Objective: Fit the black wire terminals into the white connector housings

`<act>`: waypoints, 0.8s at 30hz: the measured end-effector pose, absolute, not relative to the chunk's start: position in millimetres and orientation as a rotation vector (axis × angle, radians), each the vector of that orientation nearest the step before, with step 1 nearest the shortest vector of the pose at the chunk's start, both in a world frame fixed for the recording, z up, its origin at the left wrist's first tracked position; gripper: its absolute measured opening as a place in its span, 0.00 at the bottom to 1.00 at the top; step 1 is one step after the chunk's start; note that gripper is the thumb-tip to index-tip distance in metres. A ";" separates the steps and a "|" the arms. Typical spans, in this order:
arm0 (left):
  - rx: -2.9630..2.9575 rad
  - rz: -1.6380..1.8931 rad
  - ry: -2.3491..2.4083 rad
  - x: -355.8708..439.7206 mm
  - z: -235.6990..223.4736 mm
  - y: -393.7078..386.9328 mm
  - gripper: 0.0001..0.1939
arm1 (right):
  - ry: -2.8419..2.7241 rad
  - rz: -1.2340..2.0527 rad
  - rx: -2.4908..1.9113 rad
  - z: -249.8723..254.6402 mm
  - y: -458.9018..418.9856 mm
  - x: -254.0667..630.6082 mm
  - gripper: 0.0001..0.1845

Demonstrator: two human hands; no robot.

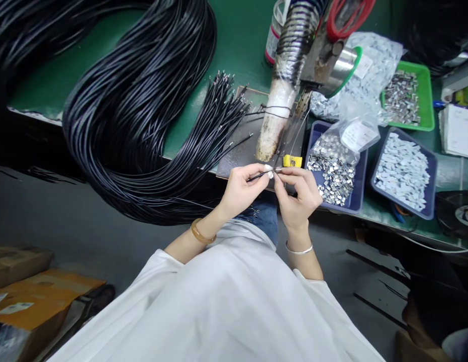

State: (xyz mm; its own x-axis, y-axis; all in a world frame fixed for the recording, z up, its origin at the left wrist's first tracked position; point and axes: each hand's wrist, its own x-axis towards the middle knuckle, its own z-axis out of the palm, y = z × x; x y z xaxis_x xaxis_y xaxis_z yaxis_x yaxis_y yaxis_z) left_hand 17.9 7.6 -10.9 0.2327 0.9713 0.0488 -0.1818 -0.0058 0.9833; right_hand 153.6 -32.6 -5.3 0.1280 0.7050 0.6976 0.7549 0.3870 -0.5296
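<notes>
My left hand (241,188) pinches the end of one thin black cable (256,176) between thumb and forefinger. My right hand (297,193) meets it from the right, its fingertips closed on a small metal piece (278,170) at the cable's tip. Both hands hover at the front edge of the green bench, just below a dark work plate (241,151). A large looped bundle of black cables (139,115) lies to the left, its stripped ends (226,95) fanned out toward the plate.
A foil-wrapped fume hose (290,65) hangs over the plate beside a solder spool (345,63). A yellow block (292,161) sits at the plate's edge. Blue trays (334,168) (403,171) and a green tray (407,95) hold several metal parts. Cardboard boxes (30,296) stand on the floor, left.
</notes>
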 end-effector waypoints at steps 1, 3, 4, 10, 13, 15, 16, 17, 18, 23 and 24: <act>1.188 1.126 0.889 18.0 -11.5 7.4 0.11 | -1.593 -0.055 -1.328 -5.9 -33.2 153.8 0.06; 1.164 1.109 0.885 18.3 -13.0 6.9 0.12 | -1.601 -0.049 -1.320 -7.6 -34.5 154.7 0.06; 1.156 1.105 0.881 18.6 -13.7 6.6 0.12 | -1.606 -0.049 -1.319 -8.3 -35.1 155.2 0.06; 1.144 1.107 0.883 18.5 -13.7 5.7 0.09 | -1.613 -0.066 -1.323 -9.1 -36.3 156.1 0.06; 1.158 1.076 0.881 17.5 -12.9 5.0 0.08 | -1.610 -0.042 -1.333 -10.0 -37.9 156.3 0.04; 1.168 1.051 0.866 16.4 -13.7 3.2 0.08 | -1.571 0.067 -1.369 -9.5 -41.6 158.3 0.02; 1.176 1.030 0.857 15.3 -14.7 1.4 0.07 | -1.529 0.144 -1.399 -8.0 -44.5 160.1 0.01; 1.191 1.002 0.850 13.8 -16.1 -0.8 0.07 | -1.478 0.199 -1.427 -5.3 -47.9 162.4 0.01; 1.222 0.963 0.842 11.5 -18.0 -3.8 0.06 | -1.423 0.191 -1.442 -1.2 -51.9 165.1 0.02; 1.677 0.547 0.685 -9.2 -31.2 -25.0 0.08 | -1.141 -0.417 -1.231 33.8 -74.8 182.3 0.04; 1.759 0.472 0.668 -14.1 -33.9 -29.1 0.08 | -1.127 -0.404 -1.239 40.1 -78.8 186.9 0.06</act>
State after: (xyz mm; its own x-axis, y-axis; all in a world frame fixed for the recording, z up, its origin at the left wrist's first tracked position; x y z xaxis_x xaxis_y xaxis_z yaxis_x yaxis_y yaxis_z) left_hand -14.1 -29.1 -33.9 0.7581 0.6518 -0.0209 0.1981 -0.1997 0.9596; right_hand 186.9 -78.8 40.1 0.4442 0.3100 0.8406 0.7735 0.3407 -0.5344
